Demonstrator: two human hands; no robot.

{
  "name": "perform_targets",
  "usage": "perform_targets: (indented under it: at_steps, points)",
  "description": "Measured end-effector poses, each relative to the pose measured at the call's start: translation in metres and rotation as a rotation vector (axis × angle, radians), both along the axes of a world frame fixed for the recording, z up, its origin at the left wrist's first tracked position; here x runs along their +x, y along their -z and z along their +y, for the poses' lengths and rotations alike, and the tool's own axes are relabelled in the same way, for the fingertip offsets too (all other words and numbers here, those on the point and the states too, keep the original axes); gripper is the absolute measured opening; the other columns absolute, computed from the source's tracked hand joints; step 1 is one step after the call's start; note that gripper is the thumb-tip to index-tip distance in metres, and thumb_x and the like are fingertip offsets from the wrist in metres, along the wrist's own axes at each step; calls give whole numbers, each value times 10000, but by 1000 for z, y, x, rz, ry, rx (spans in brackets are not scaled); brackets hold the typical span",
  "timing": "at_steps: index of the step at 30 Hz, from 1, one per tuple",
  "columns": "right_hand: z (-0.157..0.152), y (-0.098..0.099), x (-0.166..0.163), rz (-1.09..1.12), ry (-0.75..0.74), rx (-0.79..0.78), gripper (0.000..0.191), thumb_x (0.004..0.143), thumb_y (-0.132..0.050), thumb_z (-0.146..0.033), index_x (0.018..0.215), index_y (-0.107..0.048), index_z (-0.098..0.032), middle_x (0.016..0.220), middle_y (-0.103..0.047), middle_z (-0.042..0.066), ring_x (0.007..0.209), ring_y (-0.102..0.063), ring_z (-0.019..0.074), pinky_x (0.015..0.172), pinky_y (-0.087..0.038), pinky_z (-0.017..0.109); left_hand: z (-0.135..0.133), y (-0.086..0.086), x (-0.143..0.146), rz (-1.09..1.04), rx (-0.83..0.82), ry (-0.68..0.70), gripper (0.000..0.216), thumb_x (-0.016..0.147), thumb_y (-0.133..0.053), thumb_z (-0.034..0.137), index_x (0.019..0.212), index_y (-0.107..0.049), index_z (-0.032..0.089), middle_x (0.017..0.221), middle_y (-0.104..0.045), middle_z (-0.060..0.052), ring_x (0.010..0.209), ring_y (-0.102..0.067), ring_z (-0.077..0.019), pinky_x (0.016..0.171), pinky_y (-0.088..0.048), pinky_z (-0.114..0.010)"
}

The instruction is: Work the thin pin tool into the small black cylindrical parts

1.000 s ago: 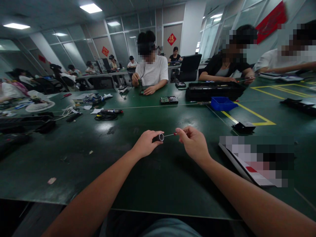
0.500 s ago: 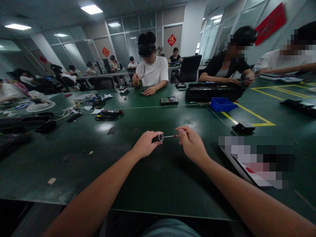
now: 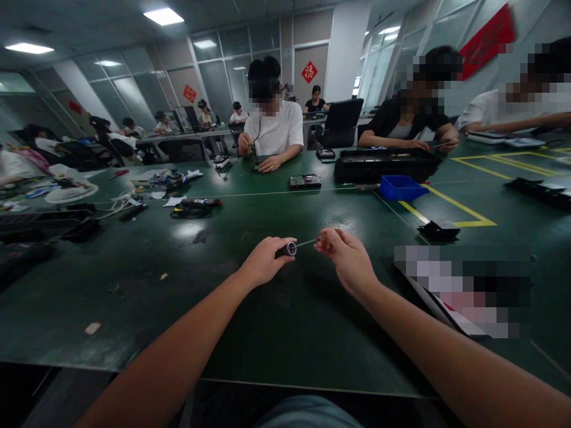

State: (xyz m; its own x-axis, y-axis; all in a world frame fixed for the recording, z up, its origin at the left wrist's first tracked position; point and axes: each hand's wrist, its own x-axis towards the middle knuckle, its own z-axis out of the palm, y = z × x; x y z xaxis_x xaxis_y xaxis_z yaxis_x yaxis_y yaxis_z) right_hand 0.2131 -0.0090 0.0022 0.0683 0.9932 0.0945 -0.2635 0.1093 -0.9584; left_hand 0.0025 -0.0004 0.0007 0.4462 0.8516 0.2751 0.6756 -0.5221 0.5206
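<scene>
My left hand (image 3: 266,260) is closed around a small dark cylinder (image 3: 291,248) with a pale ring at its open end, which faces right. My right hand (image 3: 343,252) pinches the handle of a thin screwdriver; the fingers cover most of that handle. The metal shaft of the screwdriver (image 3: 306,242) runs left, and its tip reaches the ringed end of the cylinder. Whether the tip is inside or just against the rim, I cannot tell. Both hands are held over the green table (image 3: 276,333).
A pixelated flat item (image 3: 459,297) lies right of my right arm. Farther off are a blue bin (image 3: 401,188), a black part (image 3: 439,230), a circuit board (image 3: 305,181) and a coiled black cable (image 3: 195,208). Across the table a person in white (image 3: 276,128) works with both hands.
My right fingers have shifted on the screwdriver, so less of its handle shows. The shaft now slants slightly up toward the right hand. My left hand has stayed almost in place.
</scene>
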Motion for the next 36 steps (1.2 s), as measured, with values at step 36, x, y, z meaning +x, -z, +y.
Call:
perform_targets:
  at_steps: [36]
  points:
    - [-9, -8, 6, -644, 192, 247, 188, 975, -460, -383, 953, -576, -236, 819, -664, 39, 768, -634, 214, 732, -452, 358, 7, -4, -1, -239, -147, -143, 318, 858, -678, 245, 1167, -606, 219, 1168, -655, -62, 1074, -611, -226, 969, -477, -388]
